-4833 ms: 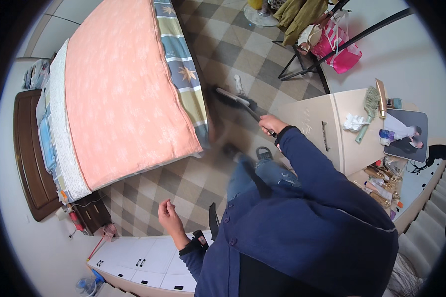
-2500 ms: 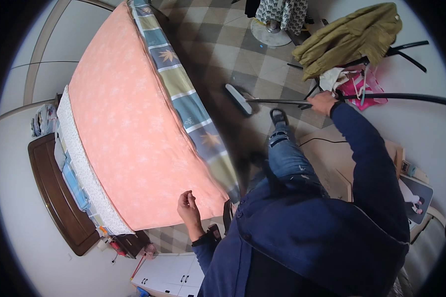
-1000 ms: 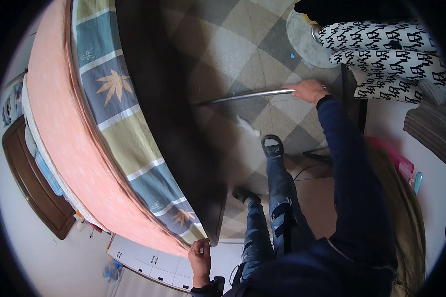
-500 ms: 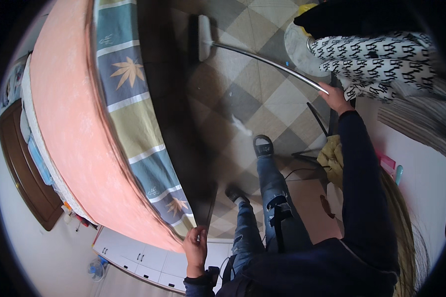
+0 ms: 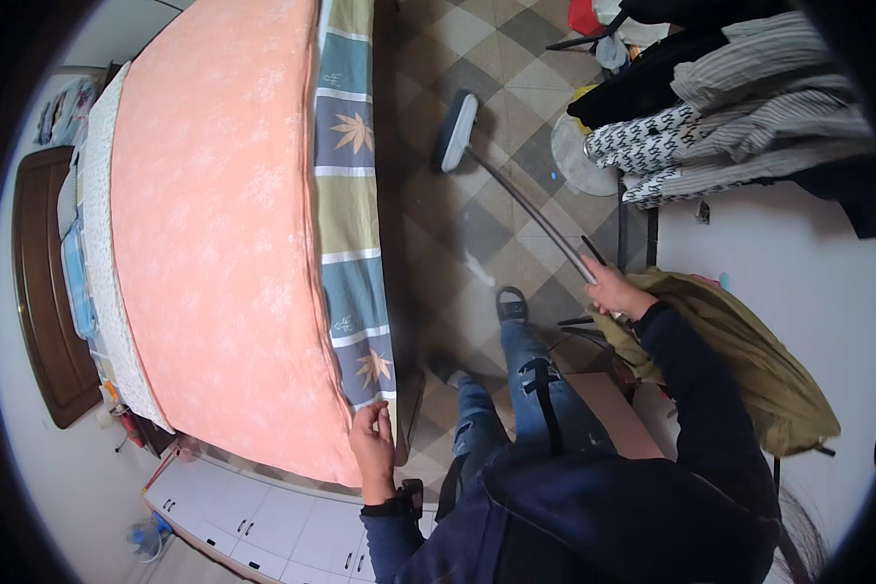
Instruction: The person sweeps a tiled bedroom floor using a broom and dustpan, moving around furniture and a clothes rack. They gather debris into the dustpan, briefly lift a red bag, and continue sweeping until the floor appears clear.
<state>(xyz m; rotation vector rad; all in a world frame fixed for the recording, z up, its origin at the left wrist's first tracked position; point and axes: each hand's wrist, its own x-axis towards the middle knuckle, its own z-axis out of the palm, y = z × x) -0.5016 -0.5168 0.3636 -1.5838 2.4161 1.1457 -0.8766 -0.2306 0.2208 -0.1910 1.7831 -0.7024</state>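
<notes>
My right hand (image 5: 613, 290) is wrapped round the metal handle of a broom (image 5: 528, 202). The broom's pale head (image 5: 459, 133), with a dark bristle edge, rests over the checked tile floor, a little apart from the bed's side. At the near corner of the bed, my left hand (image 5: 372, 450) pinches the hanging edge of a patterned sheet (image 5: 351, 222), striped in teal, olive and grey with leaf prints. A peach quilt (image 5: 219, 234) covers the mattress above it. On the floor, between the broom head and my feet, lies a whitish streak (image 5: 478, 270) I cannot identify.
Hanging clothes (image 5: 749, 92) and a khaki jacket (image 5: 740, 355) are at the right. Behind the broom stands a round whitish object (image 5: 584, 156). A pinkish box (image 5: 608, 414) sits beside my right leg. White cabinets (image 5: 297, 535) line the wall at the lower left.
The broom head has come away from the dark underside of the bed, out over the tiles, and my right hand has drawn nearer. My left hand stays at the sheet's edge. The view has shifted.
</notes>
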